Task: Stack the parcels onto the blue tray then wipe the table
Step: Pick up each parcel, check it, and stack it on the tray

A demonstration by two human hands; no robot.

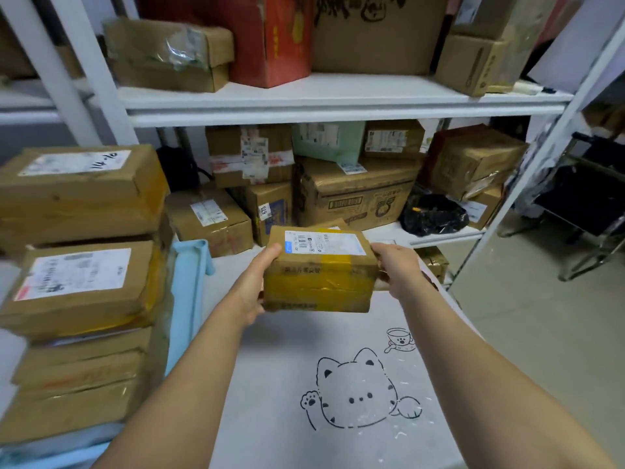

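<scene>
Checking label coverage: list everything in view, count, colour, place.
held parcel: one, brown with yellow tape, above the table between both hands
stacked parcels: at least four, brown, piled on the tray at left
blue tray: one, light blue, under the pile
table: one, white cover with cat drawing, centre
shelf: one, white, behind the table
shelf boxes: many, mostly brown, one red, one green, two shelf levels
black bag: one, black, lower shelf at right
left hand: one, grips the parcel's left end
right hand: one, grips its right end

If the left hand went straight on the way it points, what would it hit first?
Beyond the parcel it grips, the left hand likely meets the box with the 675 sticker on the shelf; depth unclear.
</scene>
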